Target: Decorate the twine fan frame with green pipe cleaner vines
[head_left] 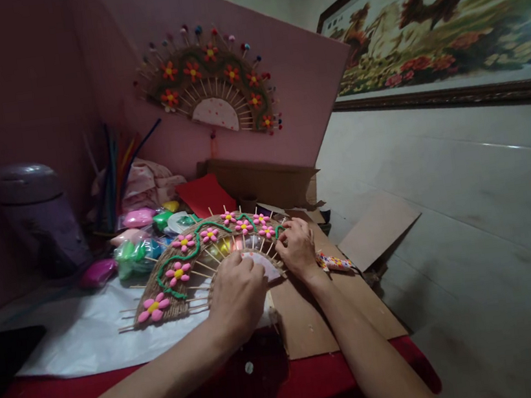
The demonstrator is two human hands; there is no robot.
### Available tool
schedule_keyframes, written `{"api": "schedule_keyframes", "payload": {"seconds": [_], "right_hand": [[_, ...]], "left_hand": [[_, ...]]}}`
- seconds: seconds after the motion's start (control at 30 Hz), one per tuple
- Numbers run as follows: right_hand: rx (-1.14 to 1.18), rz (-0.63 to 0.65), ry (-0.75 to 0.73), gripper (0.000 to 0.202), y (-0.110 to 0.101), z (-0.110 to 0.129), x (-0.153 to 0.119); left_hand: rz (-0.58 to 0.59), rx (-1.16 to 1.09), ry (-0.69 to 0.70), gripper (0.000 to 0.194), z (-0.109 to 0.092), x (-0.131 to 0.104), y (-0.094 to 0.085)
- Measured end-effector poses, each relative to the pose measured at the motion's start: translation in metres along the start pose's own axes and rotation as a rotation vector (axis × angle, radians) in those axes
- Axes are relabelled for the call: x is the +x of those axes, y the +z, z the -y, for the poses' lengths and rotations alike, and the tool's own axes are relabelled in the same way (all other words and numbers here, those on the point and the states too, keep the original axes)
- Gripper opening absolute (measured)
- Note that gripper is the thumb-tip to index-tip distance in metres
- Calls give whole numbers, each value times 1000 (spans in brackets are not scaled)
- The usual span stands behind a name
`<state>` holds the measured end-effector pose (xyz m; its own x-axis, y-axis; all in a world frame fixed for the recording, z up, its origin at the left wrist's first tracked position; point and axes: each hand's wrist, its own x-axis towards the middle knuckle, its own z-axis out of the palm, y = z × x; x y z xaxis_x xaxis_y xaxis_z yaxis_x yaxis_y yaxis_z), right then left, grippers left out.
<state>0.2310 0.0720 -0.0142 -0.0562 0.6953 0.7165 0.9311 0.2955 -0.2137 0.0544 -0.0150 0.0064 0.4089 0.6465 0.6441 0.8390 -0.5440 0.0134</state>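
A half-round craft fan [189,251] of thin sticks and brown cord lies tilted before me. Pink clay flowers [178,273] with yellow centres and a wavy green clay strip [180,257] decorate its band. My left hand [239,292] is closed around the fan's lower middle, by the pale inner half-circle [265,265]. Over the right end of the band, my right hand [298,247] has its fingers bent together where the green strip ends. What those fingertips pinch is hidden.
Bags of coloured clay [138,251] lie behind the fan, near a purple container [35,216]. A finished fan [212,88] hangs on the pink panel. White sheeting [83,340] and cardboard [312,330] cover parts of the red table [319,381]. A patterned roll [335,261] lies right.
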Motion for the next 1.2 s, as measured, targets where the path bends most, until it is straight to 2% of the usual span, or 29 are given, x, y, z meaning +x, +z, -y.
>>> {"api": "schedule_keyframes", "payload": {"seconds": [0.1,0.2,0.37,0.5,0.87,1.2], "right_hand": [[14,5,-5,11,0,-1,0],[22,11,-27,11,0,-3,0],[46,17,-29,13,-1,-5,1],[55,28,-41,12,-2,-5,1],[58,37,-53,11,-4,-6,2],[56,46,-71,11,-5,-6,2]], "left_hand": [[80,27,27,17,-1,23,5],[118,33,22,19,-3,38,22],[105,55,-15,26,-6,48,57],[81,86,-17,28,-3,50,72],[46,113,40,30,2,49,74],[69,155,51,29,1,48,76]]}}
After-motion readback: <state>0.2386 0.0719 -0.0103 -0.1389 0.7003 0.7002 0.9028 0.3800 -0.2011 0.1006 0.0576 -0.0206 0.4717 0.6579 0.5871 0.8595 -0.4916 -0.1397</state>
